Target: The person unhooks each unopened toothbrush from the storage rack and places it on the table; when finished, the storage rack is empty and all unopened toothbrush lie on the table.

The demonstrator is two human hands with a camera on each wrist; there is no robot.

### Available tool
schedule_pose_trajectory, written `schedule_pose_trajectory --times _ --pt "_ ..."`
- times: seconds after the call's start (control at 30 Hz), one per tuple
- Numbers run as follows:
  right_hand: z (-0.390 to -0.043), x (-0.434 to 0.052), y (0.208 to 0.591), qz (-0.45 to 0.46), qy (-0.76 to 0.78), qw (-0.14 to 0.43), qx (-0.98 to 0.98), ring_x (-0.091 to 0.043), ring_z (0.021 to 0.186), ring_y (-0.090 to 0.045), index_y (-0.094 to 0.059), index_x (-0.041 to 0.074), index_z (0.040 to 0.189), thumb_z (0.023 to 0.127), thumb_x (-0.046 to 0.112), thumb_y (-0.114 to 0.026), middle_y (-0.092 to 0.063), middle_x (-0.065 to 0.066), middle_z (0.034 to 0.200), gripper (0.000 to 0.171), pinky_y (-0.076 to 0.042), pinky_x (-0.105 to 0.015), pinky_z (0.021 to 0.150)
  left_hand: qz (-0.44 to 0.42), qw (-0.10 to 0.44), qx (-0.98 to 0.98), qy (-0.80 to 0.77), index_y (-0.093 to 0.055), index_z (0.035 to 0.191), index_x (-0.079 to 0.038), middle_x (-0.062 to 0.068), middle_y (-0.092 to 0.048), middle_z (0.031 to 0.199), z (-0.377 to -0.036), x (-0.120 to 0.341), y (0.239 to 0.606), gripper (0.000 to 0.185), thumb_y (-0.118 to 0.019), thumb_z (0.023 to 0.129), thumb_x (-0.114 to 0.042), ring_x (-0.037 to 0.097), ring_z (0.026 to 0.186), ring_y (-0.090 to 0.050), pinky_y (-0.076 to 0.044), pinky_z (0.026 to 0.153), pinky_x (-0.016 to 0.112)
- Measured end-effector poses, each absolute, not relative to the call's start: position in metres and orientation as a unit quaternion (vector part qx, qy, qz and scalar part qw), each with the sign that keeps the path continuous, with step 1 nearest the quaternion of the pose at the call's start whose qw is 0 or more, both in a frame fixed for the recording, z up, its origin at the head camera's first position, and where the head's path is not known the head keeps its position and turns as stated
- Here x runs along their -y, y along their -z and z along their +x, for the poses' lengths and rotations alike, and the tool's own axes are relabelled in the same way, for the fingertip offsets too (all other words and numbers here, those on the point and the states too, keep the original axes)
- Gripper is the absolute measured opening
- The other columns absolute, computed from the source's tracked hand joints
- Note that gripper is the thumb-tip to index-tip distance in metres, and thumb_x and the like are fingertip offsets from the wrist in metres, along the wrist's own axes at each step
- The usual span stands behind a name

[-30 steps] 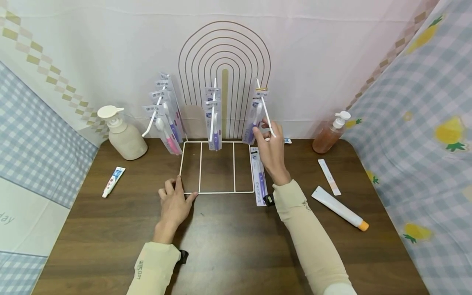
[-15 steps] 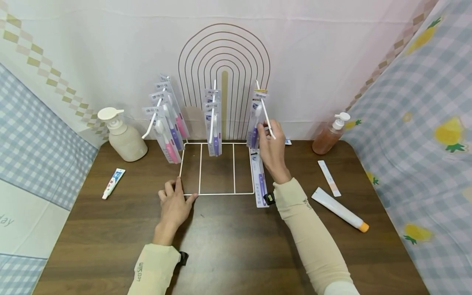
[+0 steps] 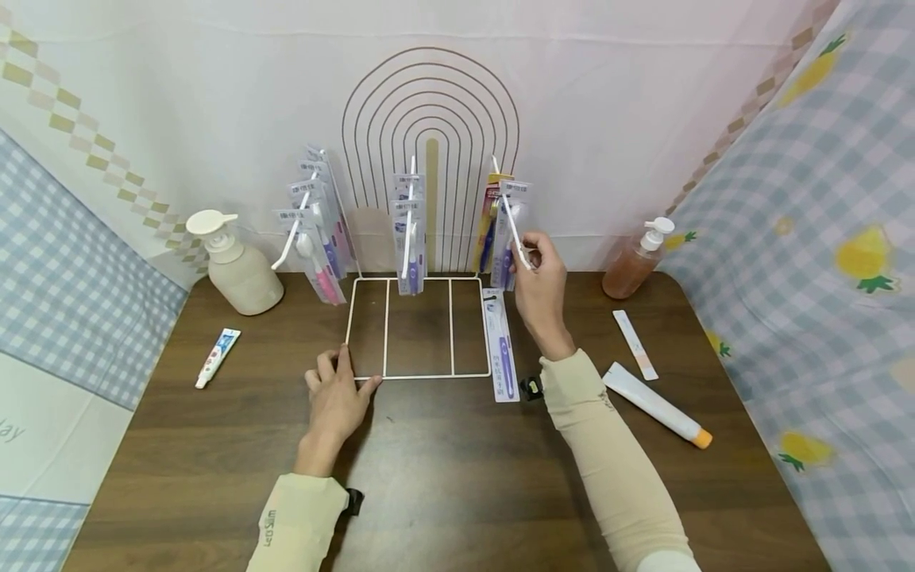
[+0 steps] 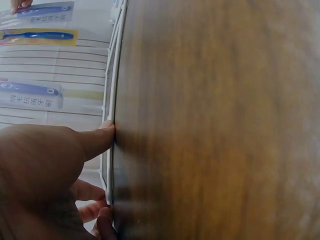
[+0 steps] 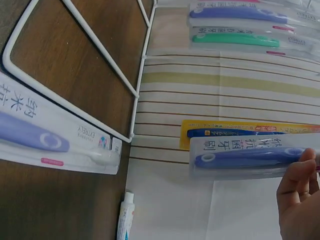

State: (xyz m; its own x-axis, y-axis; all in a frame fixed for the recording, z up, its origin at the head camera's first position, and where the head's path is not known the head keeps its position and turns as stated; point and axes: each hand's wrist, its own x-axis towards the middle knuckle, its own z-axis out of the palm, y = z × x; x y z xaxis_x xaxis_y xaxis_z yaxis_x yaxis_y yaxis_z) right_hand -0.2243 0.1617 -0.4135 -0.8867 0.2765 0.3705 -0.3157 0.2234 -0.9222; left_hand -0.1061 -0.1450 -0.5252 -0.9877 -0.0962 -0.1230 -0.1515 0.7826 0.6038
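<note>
My right hand (image 3: 543, 290) pinches a purple toothbrush in a clear blister pack (image 5: 240, 159), hanging from the right hook of a white wire rack (image 3: 436, 376). Behind that pack is a yellow-carded toothbrush (image 3: 488, 226) with a blue handle. In the right wrist view, the thumb lies on the pack, and the other fingers are partly hidden. My left hand (image 3: 334, 405) rests on the rack's front left corner, thumb and fingers spread along the base wire. Another packed purple toothbrush (image 3: 503, 349) lies flat beside the base. More packs hang from the left hook (image 3: 288, 242) and middle hook (image 3: 407, 246).
A beige pump bottle (image 3: 239, 270) and a small toothpaste tube (image 3: 218, 359) stand and lie at left. To the right are an amber pump bottle (image 3: 632, 262), a slim white packet (image 3: 635, 345) and a white orange-capped tube (image 3: 658, 405). Another small tube (image 5: 126, 217) lies behind the rack.
My right hand has shifted slightly right with the purple toothbrush pack, uncovering the yellow-carded one behind. The packs on the left hook have swung a little. My left hand stays on the rack corner.
</note>
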Motion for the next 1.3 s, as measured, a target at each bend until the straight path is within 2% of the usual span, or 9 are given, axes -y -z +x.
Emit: schedule_pose_trajectory --times 0.2,0.37,0.5,0.57,0.7,0.8,0.93,1.07,1.3 --pt "-0.22 -0.174 0.425 -0.007 -0.604 0.238 0.761 -0.013 0.073 -0.063 -0.073 -0.009 0.122 0.113 0.004 -0.065 -0.073 -0.023 0.103 0.018 -0.049 -0.015 0.067 -0.061 0.038 -0.945 -0.32 -0.028 0.175 0.011 0.037 -0.032 0.165 -0.104 0.144 0.523 0.09 -0.074 0.112 -0.034 0.06 0.131 -0.034 -0.043 0.104 0.066" --pt "-0.213 -0.187 0.446 -0.036 -0.571 0.212 0.792 -0.012 0.078 -0.06 -0.077 -0.006 0.129 0.115 0.011 -0.064 -0.076 -0.025 0.106 0.025 -0.044 -0.017 0.068 -0.062 0.034 -0.945 -0.319 -0.028 0.175 0.011 0.037 -0.032 0.165 -0.103 0.145 0.523 0.089 -0.074 0.112 -0.033 0.058 0.13 -0.035 -0.043 0.104 0.065" --pt "-0.208 -0.198 0.473 -0.058 -0.535 0.185 0.822 -0.019 0.081 -0.061 -0.079 -0.005 0.133 0.115 0.016 -0.066 -0.077 -0.023 0.103 0.031 -0.047 -0.025 0.074 -0.069 0.038 -0.945 -0.317 -0.029 0.175 0.011 0.037 -0.032 0.166 -0.1 0.145 0.519 0.088 -0.075 0.111 -0.031 0.058 0.129 -0.035 -0.043 0.103 0.064" --pt "-0.213 -0.211 0.502 -0.057 -0.53 0.183 0.826 -0.019 0.08 -0.062 -0.082 -0.001 0.13 0.113 0.022 -0.071 -0.079 -0.016 0.098 0.031 -0.048 -0.027 0.075 -0.071 0.04 -0.946 -0.315 -0.03 0.174 0.011 0.037 -0.033 0.165 -0.099 0.145 0.518 0.087 -0.075 0.111 -0.03 0.058 0.129 -0.036 -0.044 0.102 0.064" --pt "-0.216 -0.228 0.537 -0.078 -0.507 0.142 0.846 -0.019 0.083 -0.068 -0.085 0.005 0.129 0.112 0.03 -0.075 -0.084 -0.01 0.101 0.032 -0.053 -0.034 0.077 -0.07 0.031 -0.944 -0.32 -0.032 0.173 0.011 0.037 -0.034 0.164 -0.1 0.143 0.518 0.087 -0.076 0.11 -0.029 0.059 0.129 -0.036 -0.044 0.102 0.064" --pt "-0.206 -0.225 0.528 -0.111 -0.479 0.086 0.867 -0.022 0.086 -0.071 -0.083 0.004 0.132 0.114 0.029 -0.071 -0.085 -0.014 0.109 0.033 -0.054 -0.039 0.078 -0.071 0.028 -0.944 -0.322 -0.031 0.173 0.011 0.037 -0.035 0.164 -0.102 0.141 0.518 0.088 -0.076 0.11 -0.03 0.059 0.129 -0.037 -0.044 0.103 0.064" --pt "-0.199 -0.221 0.525 -0.132 -0.46 0.038 0.877 -0.021 0.08 -0.069 -0.083 0.001 0.13 0.115 0.026 -0.069 -0.082 -0.015 0.103 0.033 -0.052 -0.036 0.072 -0.075 0.04 -0.944 -0.318 -0.03 0.175 0.01 0.036 -0.033 0.166 -0.102 0.141 0.516 0.088 -0.075 0.111 -0.032 0.059 0.131 -0.036 -0.044 0.104 0.064" --pt "-0.207 -0.23 0.551 -0.139 -0.437 0.014 0.889 -0.016 0.077 -0.067 -0.084 0.003 0.128 0.114 0.029 -0.07 -0.08 -0.006 0.097 0.032 -0.051 -0.032 0.068 -0.075 0.054 -0.946 -0.31 -0.027 0.176 0.01 0.036 -0.03 0.168 -0.102 0.141 0.515 0.087 -0.072 0.114 -0.032 0.059 0.133 -0.035 -0.044 0.106 0.064" --pt "-0.218 -0.243 0.585 -0.147 -0.431 -0.014 0.89 -0.018 0.082 -0.073 -0.086 0.011 0.127 0.113 0.037 -0.072 -0.084 -0.005 0.103 0.032 -0.054 -0.034 0.071 -0.072 0.052 -0.948 -0.305 -0.027 0.176 0.01 0.036 -0.031 0.168 -0.101 0.143 0.514 0.087 -0.071 0.114 -0.032 0.059 0.132 -0.036 -0.043 0.107 0.065"
